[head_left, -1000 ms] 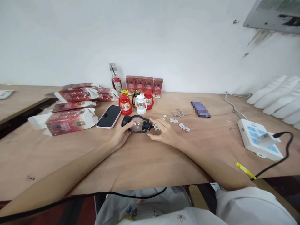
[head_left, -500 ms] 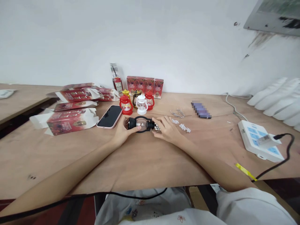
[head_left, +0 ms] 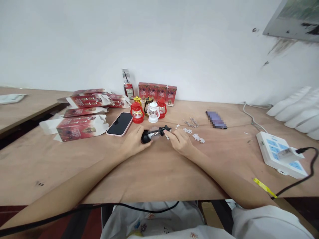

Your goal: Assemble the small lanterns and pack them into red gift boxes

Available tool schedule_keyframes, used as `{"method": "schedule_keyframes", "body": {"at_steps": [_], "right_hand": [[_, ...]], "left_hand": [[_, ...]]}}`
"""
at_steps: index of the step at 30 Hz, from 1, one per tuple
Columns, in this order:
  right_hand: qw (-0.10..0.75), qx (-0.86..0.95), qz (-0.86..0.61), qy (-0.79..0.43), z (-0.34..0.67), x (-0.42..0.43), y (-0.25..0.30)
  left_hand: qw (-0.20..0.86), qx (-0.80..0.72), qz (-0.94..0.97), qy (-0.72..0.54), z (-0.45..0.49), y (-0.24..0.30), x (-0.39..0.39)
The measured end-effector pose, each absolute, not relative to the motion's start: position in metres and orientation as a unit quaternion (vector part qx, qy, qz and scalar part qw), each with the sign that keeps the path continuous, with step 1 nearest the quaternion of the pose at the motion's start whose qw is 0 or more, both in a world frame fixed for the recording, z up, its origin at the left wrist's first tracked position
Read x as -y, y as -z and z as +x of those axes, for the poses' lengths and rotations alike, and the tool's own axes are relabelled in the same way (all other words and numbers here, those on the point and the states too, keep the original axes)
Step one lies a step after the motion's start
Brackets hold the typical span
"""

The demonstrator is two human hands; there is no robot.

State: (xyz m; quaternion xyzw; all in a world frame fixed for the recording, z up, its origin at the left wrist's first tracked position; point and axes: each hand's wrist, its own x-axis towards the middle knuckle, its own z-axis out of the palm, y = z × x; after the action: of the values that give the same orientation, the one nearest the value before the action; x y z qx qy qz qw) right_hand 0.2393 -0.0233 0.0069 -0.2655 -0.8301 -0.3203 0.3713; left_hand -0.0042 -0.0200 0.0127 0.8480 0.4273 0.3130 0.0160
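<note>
A small black toy lantern with a clear globe lies on its side on the wooden table. My left hand is closed round its base end. My right hand rests beside the lantern's top end, fingers curled near a cluster of small white pieces; I cannot make out what they pinch. Behind stand a red lantern, a white lantern, another red one and two darker ones.
A phone lies face up left of the lanterns. Red flat cartons lie at left, small red boxes stand against the wall. More white pieces and wire clips lie right. A power strip with cable sits far right.
The black lantern has been lowered and turned flatter onto the table, nearer the white pieces. Both hands shifted slightly with it; the view moved a little left and down.
</note>
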Motion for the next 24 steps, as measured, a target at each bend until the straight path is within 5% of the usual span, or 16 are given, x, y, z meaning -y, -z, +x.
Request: {"method": "schedule_keyframes", "body": {"at_steps": [15, 24], "right_hand": [[0.321, 0.916, -0.126, 0.205, 0.2, 0.055, 0.001], [0.224, 0.947, -0.226, 0.037, 0.204, 0.052, 0.002]], "left_hand": [[0.197, -0.534, 0.765, -0.301, 0.006, -0.008, 0.016], [0.251, -0.527, 0.748, -0.317, 0.006, -0.007, 0.014]]}}
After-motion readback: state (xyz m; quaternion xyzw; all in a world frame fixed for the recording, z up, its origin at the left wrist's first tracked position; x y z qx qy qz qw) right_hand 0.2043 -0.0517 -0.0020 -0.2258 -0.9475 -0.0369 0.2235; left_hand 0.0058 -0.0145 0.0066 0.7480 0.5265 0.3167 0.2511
